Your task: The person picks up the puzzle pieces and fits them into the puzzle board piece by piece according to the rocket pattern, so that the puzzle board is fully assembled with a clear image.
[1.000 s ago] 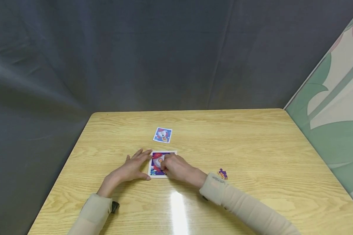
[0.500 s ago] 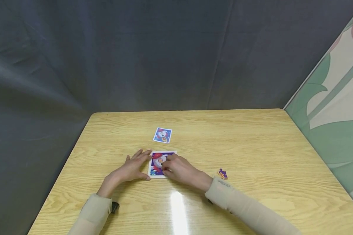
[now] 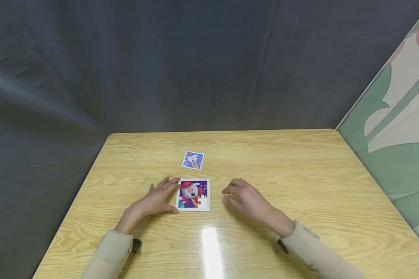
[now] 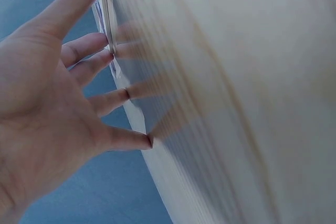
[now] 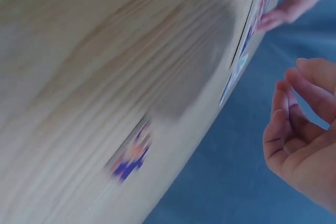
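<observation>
A square puzzle with a white border [image 3: 190,190] lies on the table, showing a white and red cartoon figure on purple. Its lower right corner is a bare white gap. My left hand [image 3: 156,200] rests with spread fingers at the puzzle's left edge, thumb near the lower left corner. To the right of the puzzle my right hand [image 3: 250,200] hovers over the table, fingers loosely bent and holding nothing. One loose puzzle piece [image 5: 131,153], purple and orange, lies on the wood in the right wrist view; in the head view my right hand and forearm hide it.
A small picture card [image 3: 193,160] with a similar cartoon lies behind the puzzle. Dark cloth [image 3: 195,69] hangs past the far edge of the wooden table [image 3: 300,162]. A floral panel [image 3: 401,155] stands at the right.
My right hand has left the puzzle and moved right, uncovering the bare corner. It now covers the loose piece in the head view. The left hand stays put.
</observation>
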{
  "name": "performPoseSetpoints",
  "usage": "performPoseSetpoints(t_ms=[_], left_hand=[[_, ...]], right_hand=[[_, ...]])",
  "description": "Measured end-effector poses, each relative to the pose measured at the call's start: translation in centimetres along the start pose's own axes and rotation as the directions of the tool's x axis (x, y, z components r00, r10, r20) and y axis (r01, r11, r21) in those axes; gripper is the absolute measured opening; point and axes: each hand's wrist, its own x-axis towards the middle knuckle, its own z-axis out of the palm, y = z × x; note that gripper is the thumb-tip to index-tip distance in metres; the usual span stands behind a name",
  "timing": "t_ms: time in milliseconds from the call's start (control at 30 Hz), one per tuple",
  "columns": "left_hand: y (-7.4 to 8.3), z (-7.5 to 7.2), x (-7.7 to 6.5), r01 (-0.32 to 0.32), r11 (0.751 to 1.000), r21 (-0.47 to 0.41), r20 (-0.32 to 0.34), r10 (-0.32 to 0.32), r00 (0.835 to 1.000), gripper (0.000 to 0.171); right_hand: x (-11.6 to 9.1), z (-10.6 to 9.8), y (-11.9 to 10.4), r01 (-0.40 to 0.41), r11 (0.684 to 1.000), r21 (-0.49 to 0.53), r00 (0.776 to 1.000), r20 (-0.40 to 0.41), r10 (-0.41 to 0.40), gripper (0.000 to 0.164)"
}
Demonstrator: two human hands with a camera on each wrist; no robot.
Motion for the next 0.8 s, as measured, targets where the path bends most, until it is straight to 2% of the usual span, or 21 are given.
performPoseSetpoints(t_ms=[200,433,667,800], left_hand=[[-0.1,0.1,0.0,-0.007,1.0,-0.008,0.005,0.007,1.0,0.078],[-0.2,0.1,0.0,0.0,1.0,-0.005,0.005,0.0,1.0,0.079],[-0.1,0.2,0.0,0.005,1.0,-0.009,0.014,-0.005,1.0,0.08],[-0.2,0.1,0.1,0.009,1.0,-0.007,0.01,-0.009,1.0,0.08]], right_hand=[[-2.7,-1.9,1.7,-0.065,0.998,-0.016,0.997,-0.044,0.064,0.017],[-5.5,-3.8,4.2,-0.146,0.988,-0.043,0.989,-0.027,0.145,0.026],[-8.2,-4.4,5.8,-0.188,0.976,-0.11,0.977,0.076,0.197,0.039],[-9.1,-4.4,6.3,-0.199,0.975,-0.1,0.972,0.108,0.21,0.046]])
